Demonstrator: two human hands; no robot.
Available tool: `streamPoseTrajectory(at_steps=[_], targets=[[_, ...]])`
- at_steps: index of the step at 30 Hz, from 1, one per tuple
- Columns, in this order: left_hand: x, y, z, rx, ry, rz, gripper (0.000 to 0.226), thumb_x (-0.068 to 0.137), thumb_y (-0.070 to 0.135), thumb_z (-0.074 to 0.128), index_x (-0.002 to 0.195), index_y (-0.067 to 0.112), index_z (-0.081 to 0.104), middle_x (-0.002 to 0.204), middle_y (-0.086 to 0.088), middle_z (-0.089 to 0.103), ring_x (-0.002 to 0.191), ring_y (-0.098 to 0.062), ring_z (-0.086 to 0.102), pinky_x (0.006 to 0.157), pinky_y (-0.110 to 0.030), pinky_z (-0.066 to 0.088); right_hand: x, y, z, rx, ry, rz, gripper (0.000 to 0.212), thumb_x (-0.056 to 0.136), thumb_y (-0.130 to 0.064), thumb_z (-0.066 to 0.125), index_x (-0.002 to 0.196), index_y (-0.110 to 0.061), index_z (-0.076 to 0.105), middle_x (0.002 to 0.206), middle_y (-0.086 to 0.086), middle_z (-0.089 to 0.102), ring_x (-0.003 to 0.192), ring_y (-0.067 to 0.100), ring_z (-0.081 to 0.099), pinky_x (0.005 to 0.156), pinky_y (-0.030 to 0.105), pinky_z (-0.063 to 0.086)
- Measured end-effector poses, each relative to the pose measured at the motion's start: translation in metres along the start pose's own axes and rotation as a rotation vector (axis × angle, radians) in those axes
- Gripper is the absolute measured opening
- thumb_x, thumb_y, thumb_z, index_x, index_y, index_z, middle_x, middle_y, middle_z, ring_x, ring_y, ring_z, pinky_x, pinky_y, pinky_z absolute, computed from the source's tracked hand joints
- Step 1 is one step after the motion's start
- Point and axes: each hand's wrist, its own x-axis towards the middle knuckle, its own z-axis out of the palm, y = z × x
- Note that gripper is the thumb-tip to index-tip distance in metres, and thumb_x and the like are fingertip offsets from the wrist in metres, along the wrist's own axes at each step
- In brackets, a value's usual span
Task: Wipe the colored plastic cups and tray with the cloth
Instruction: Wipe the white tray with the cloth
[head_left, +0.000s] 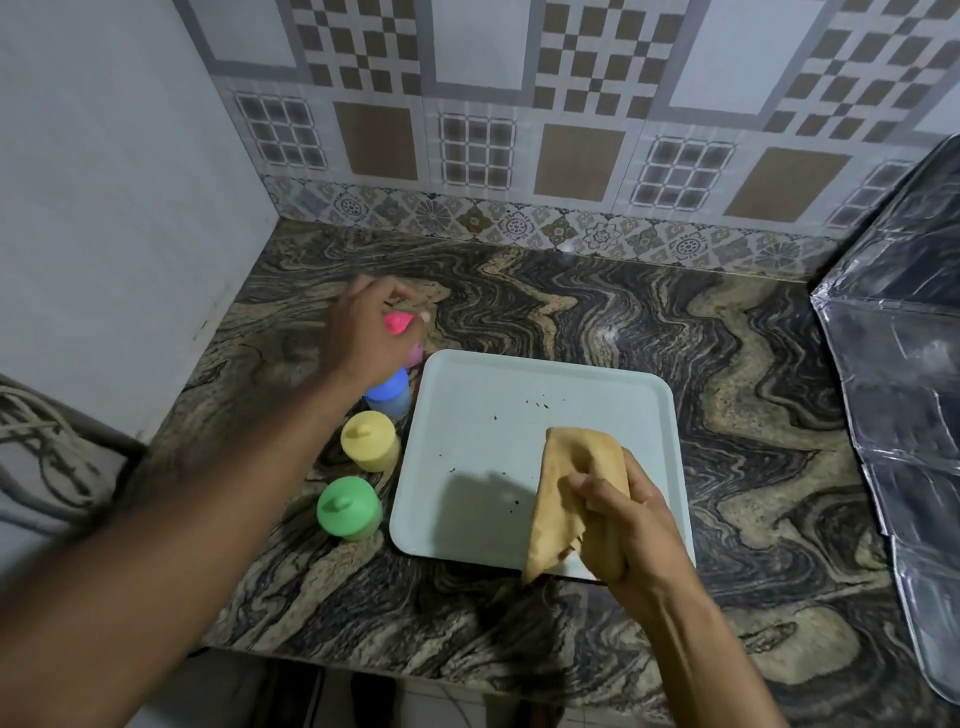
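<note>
Cloth (576, 488) bunched in right hand (631, 525); left hand (363, 332) seemingly clasps pink cup (397, 323).

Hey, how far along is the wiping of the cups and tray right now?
Nothing looks finished. The right hand holds the cloth over the tray, which is still speckled with dark crumbs. The left hand is on the pink cup. The blue cup, yellow cup and green cup wait beside the tray.

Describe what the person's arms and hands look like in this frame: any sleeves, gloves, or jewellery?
Both forearms are bare all the way to the frame's lower edge, with no sleeves visible. The left hand and right hand wear no gloves. No rings, watch or bracelet show at either wrist, though the left hand is motion-blurred, so small details there are unclear.
</note>
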Motion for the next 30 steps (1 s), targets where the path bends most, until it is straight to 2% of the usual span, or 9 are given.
streamPoseTrajectory(at_steps=[5, 8, 11, 16, 18, 21, 23, 27, 30], targets=[[-0.098, 0.048, -0.006, -0.177, 0.029, 0.100, 0.010, 0.090, 0.015, 0.076, 0.099, 0.019, 0.075, 0.101, 0.005, 0.068, 0.092, -0.007, 0.065, 0.078, -0.013, 0.046, 0.038, -0.008, -0.001, -0.282, 0.061, -0.142, 0.025, 0.095, -0.001, 0.074, 0.115, -0.017, 0.073, 0.099, 0.010, 0.076, 0.093, 0.028, 0.071, 0.077, 0.043, 0.058], [-0.173, 0.048, 0.008, -0.171, -0.042, 0.063, 0.014, 0.092, 0.013, 0.077, 0.100, 0.024, 0.074, 0.098, 0.011, 0.066, 0.096, -0.003, 0.065, 0.078, -0.020, 0.050, 0.066, -0.020, 0.009, -0.485, 0.036, -0.297, 0.028, 0.087, -0.009, 0.081, 0.110, -0.022, 0.071, 0.102, 0.004, 0.077, 0.098, 0.031, 0.073, 0.087, 0.054, 0.064], [-0.236, 0.034, 0.027, -0.176, -0.142, -0.020, 0.014, 0.095, 0.020, 0.075, 0.106, 0.029, 0.071, 0.107, 0.014, 0.062, 0.102, -0.003, 0.064, 0.079, -0.027, 0.056, 0.095, -0.033, 0.026, -0.755, -0.050, -0.477, 0.032, 0.083, -0.012, 0.078, 0.109, -0.028, 0.069, 0.100, -0.006, 0.074, 0.096, 0.023, 0.070, 0.089, 0.049, 0.062], [-0.283, 0.013, 0.056, -0.077, -0.156, -0.087, 0.025, 0.096, 0.025, 0.075, 0.119, 0.031, 0.069, 0.119, 0.012, 0.054, 0.113, -0.007, 0.058, 0.095, -0.019, 0.046, 0.162, -0.032, 0.067, -1.181, -0.189, -0.854, 0.039, 0.089, -0.028, 0.084, 0.124, -0.018, 0.070, 0.115, 0.008, 0.068, 0.098, 0.025, 0.061, 0.078, 0.037, 0.048], [-0.287, 0.007, 0.062, -0.052, -0.145, -0.099, 0.023, 0.097, 0.029, 0.073, 0.120, 0.029, 0.071, 0.120, 0.011, 0.054, 0.117, -0.012, 0.058, 0.098, -0.024, 0.048, 0.188, -0.025, 0.081, -1.336, -0.194, -0.920, 0.042, 0.089, -0.021, 0.082, 0.128, -0.017, 0.068, 0.119, 0.013, 0.064, 0.101, 0.035, 0.063, 0.076, 0.040, 0.051], [-0.290, -0.002, 0.068, -0.061, -0.102, -0.067, 0.019, 0.102, 0.031, 0.068, 0.119, 0.026, 0.075, 0.120, 0.007, 0.058, 0.117, -0.015, 0.060, 0.098, -0.028, 0.050, 0.216, -0.007, 0.093, -1.502, -0.208, -0.960, 0.044, 0.086, -0.013, 0.074, 0.130, -0.016, 0.066, 0.121, 0.018, 0.062, 0.107, 0.043, 0.059, 0.080, 0.051, 0.055], [-0.290, -0.008, 0.071, -0.064, -0.069, -0.045, 0.019, 0.103, 0.027, 0.068, 0.119, 0.023, 0.078, 0.118, 0.005, 0.062, 0.116, -0.016, 0.061, 0.099, -0.024, 0.048, 0.228, 0.008, 0.096, -1.548, -0.240, -0.918, 0.041, 0.090, -0.016, 0.069, 0.130, -0.015, 0.065, 0.122, 0.018, 0.062, 0.108, 0.044, 0.057, 0.084, 0.050, 0.052], [-0.288, -0.011, 0.075, -0.057, 0.007, -0.001, 0.022, 0.094, 0.015, 0.077, 0.115, 0.019, 0.081, 0.109, 0.002, 0.070, 0.110, -0.019, 0.064, 0.097, -0.026, 0.052, 0.232, 0.028, 0.090, -1.417, -0.193, -0.852, 0.028, 0.094, -0.019, 0.061, 0.120, -0.013, 0.069, 0.117, 0.019, 0.068, 0.106, 0.044, 0.061, 0.085, 0.045, 0.046], [-0.288, -0.013, 0.077, -0.058, 0.043, 0.003, 0.020, 0.093, 0.015, 0.080, 0.112, 0.019, 0.082, 0.108, 0.004, 0.071, 0.110, -0.019, 0.062, 0.095, -0.030, 0.053, 0.216, 0.034, 0.091, -1.373, -0.186, -0.800, 0.038, 0.088, -0.026, 0.052, 0.119, -0.013, 0.071, 0.111, 0.017, 0.071, 0.103, 0.041, 0.063, 0.080, 0.045, 0.046]])
